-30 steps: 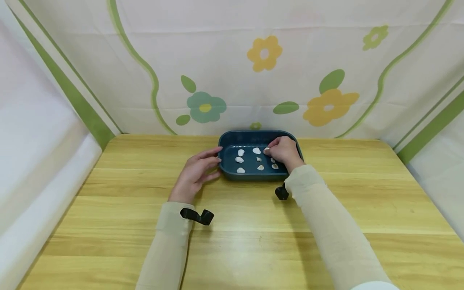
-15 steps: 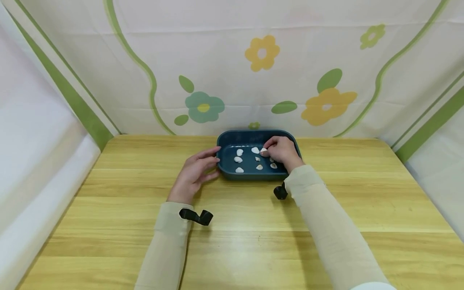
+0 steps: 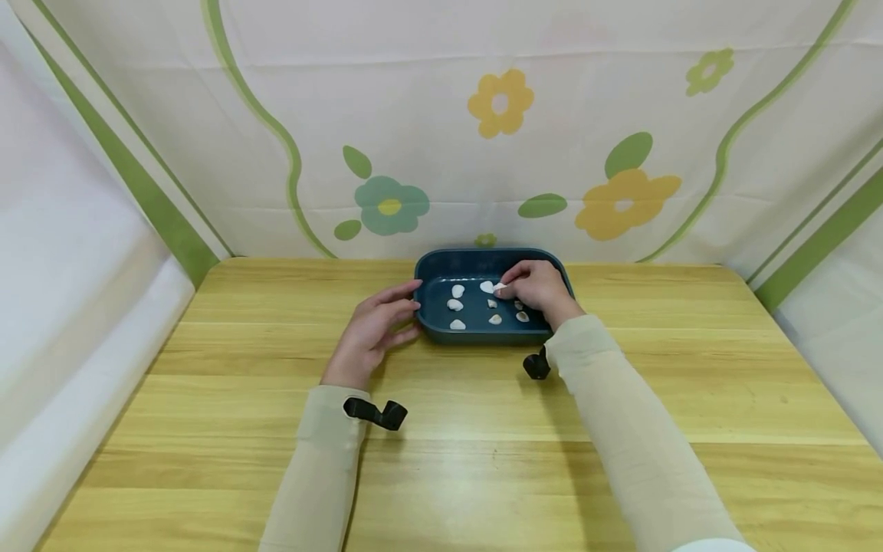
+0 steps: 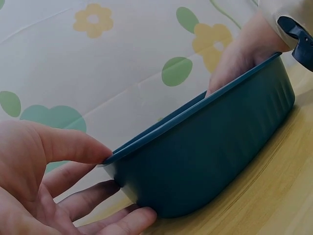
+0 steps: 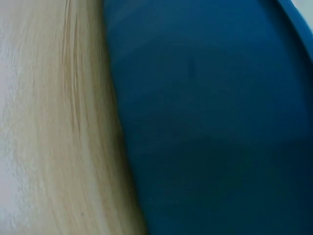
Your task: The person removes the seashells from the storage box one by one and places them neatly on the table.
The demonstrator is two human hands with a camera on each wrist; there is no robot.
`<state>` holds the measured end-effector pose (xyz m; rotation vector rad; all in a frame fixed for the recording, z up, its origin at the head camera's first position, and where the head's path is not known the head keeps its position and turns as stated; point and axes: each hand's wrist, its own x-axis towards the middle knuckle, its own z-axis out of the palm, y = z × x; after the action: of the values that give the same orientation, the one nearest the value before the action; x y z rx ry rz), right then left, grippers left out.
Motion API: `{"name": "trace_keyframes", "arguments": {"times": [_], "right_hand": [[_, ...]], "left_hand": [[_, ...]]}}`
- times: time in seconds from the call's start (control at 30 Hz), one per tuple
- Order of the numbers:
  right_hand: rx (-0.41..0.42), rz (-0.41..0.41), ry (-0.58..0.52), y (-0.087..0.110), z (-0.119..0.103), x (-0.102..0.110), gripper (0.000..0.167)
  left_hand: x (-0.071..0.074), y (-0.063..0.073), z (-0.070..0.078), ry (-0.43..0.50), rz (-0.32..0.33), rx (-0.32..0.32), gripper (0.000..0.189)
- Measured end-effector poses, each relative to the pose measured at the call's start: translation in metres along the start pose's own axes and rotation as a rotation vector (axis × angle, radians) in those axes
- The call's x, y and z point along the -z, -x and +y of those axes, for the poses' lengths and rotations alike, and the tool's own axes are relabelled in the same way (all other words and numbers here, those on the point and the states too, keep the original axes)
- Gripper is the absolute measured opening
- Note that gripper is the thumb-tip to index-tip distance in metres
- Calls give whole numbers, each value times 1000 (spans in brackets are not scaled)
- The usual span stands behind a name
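Note:
A dark blue oblong dish holds several small seashells set out in loose rows, such as a white seashell at the front left. Inside its right half, my right hand pinches a white seashell between thumb and fingertips, close beside another white seashell. The hand partly covers the shells beneath it. At the dish's left end, my left hand touches the outside with extended fingers; in the left wrist view its thumb lies at the rim. The right wrist view has only the dish's outer wall and tabletop.
The dish stands on a light wooden table at its back edge, right against a white flowered cloth. More cloth hangs on both sides. A black camera mount sits on each wrist, the left one close above the table.
My right hand has slid slightly left inside the dish, bringing the pinched seashell nearer to the white one beside it. The left hand has stayed at the dish's end.

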<state>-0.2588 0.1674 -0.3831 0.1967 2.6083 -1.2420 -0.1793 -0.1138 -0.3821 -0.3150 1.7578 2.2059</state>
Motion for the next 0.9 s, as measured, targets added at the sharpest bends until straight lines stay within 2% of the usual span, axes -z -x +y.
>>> {"name": "trace_keyframes", "arguments": {"times": [0.57, 0.9], "right_hand": [[0, -46, -44, 3, -4, 3, 27], [5, -10, -167, 2, -2, 2, 32]], "left_hand": [[1, -1, -1, -16, -9, 6, 47], [1, -2, -2, -3, -6, 4, 48]]}}
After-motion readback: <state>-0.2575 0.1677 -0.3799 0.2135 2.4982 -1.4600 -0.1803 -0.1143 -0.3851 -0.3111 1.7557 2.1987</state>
